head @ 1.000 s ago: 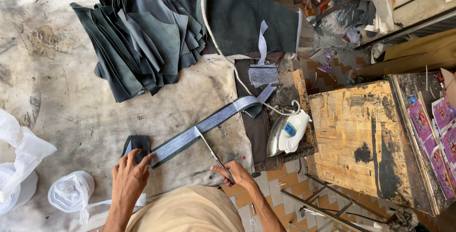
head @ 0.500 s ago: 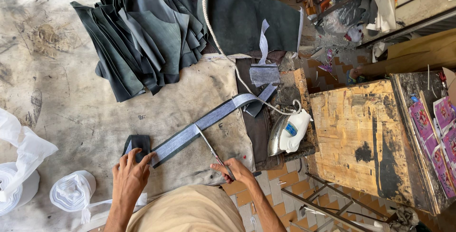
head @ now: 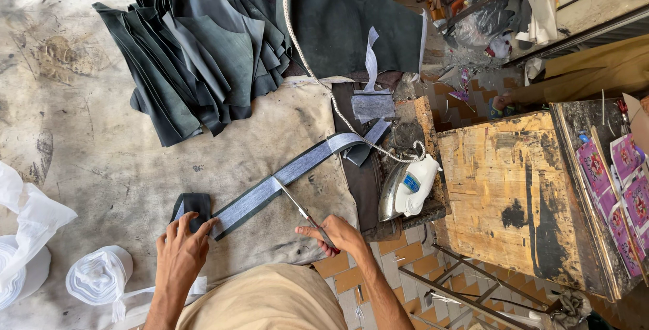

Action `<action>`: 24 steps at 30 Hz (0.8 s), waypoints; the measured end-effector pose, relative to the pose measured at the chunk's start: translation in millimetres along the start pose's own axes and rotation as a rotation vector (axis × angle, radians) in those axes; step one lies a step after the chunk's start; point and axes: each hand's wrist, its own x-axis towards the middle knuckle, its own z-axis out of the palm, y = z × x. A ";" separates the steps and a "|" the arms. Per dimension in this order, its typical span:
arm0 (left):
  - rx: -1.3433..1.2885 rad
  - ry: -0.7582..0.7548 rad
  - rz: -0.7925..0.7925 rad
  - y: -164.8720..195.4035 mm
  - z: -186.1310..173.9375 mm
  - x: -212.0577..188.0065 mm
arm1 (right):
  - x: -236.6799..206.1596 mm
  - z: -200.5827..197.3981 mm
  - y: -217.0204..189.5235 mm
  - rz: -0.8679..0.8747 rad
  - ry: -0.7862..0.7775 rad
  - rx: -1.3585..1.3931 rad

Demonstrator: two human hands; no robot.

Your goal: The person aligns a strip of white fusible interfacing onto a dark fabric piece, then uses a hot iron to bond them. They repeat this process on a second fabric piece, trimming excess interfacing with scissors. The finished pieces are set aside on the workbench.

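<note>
The long grey fabric strip [head: 284,178] runs diagonally, lower-left to upper-right, across the stained cloth-covered tabletop [head: 88,141]. The left hand [head: 181,252] presses flat on its folded end; the right hand [head: 341,234] grips metal scissors [head: 297,207], blades pointing up-left at the strip.

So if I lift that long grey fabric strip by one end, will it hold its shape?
Probably not. The grey strip lies flat and bends near its far end, so it looks floppy. It seems thin and light, so the left hand pinning it likely stops sliding.

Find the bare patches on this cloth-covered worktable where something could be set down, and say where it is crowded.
Free: the stained cover left of the dark fabric pile, and the stretch between that pile and the grey strip. Crowded: around the left hand, the right hand with scissors, and the iron.
</note>
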 end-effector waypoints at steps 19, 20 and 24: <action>0.017 0.017 0.032 -5.8 -1.1 0.0 | 28.7 4.8 32.8 -0.113 -0.123 0.068; 0.006 0.031 0.035 -6.3 -1.6 -0.5 | 34.1 6.1 37.1 -0.119 -0.152 0.090; -0.019 0.057 0.010 -10.0 -5.8 -1.8 | 47.0 4.8 50.3 -0.162 -0.273 0.115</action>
